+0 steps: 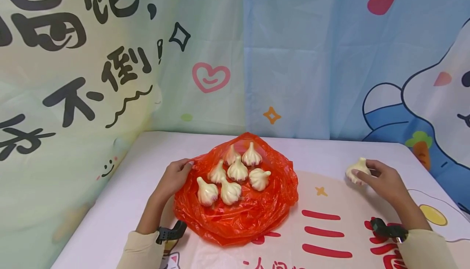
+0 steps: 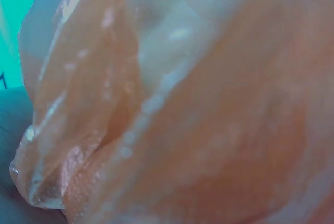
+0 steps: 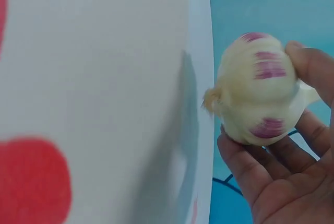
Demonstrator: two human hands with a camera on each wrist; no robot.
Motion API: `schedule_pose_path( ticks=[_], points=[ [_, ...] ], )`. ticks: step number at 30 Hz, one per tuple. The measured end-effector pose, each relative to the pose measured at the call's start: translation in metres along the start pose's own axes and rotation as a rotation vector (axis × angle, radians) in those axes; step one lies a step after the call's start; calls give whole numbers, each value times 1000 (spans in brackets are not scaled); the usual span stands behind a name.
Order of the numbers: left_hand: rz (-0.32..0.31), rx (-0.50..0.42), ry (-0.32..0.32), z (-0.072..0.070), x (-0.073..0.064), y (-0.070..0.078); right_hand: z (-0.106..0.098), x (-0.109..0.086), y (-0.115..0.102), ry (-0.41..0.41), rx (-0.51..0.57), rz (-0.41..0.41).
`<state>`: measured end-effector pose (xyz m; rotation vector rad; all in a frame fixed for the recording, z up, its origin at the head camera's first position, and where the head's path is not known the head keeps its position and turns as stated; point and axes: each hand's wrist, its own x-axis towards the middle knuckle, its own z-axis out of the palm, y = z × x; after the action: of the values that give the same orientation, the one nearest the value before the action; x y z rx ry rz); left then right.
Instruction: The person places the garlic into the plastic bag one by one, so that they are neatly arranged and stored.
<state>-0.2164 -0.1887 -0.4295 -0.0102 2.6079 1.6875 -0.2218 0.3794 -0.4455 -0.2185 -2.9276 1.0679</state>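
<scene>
A red plastic bag (image 1: 257,216) lies spread on the table with several garlic bulbs (image 1: 238,171) in its opening. At the bag's left edge my left hand (image 1: 175,179) pinches the plastic between thumb and fingers. In the left wrist view the crinkled bag (image 2: 209,145) fills nearly everything, and a pale blurred shape shows through it. Off to the right, my right hand (image 1: 383,181) holds one garlic bulb (image 1: 356,172) above the table. The right wrist view shows that bulb (image 3: 261,91), purple-streaked with a root tuft, between the thumb and fingers of the right hand (image 3: 292,177).
The white table (image 1: 121,187) carries a printed cloth (image 1: 323,203) with red strokes and a yellow oval. Behind the table hangs a printed curtain (image 1: 293,77), which continues along the left side. Each wrist wears a black strap.
</scene>
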Motion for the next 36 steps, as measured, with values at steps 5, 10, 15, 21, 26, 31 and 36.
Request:
schedule_pose_path(
  ticks=[5,10,15,21,26,31,36],
  points=[
    [-6,-4,-3,1,0,0,1,-1,-12,2,47,-15],
    [-7,7,-4,1,0,0,6,1,-15,12,112,-34],
    [2,17,-2,0,0,0,21,23,9,44,119,-49],
    [12,26,0,0,0,1,40,41,27,69,133,-93],
    [13,27,-3,0,0,1,44,31,3,27,186,-124],
    [9,21,-2,0,-1,2,57,30,-5,52,208,-166],
    [6,20,-6,0,0,2,53,8,-45,31,240,-171]
  ],
)
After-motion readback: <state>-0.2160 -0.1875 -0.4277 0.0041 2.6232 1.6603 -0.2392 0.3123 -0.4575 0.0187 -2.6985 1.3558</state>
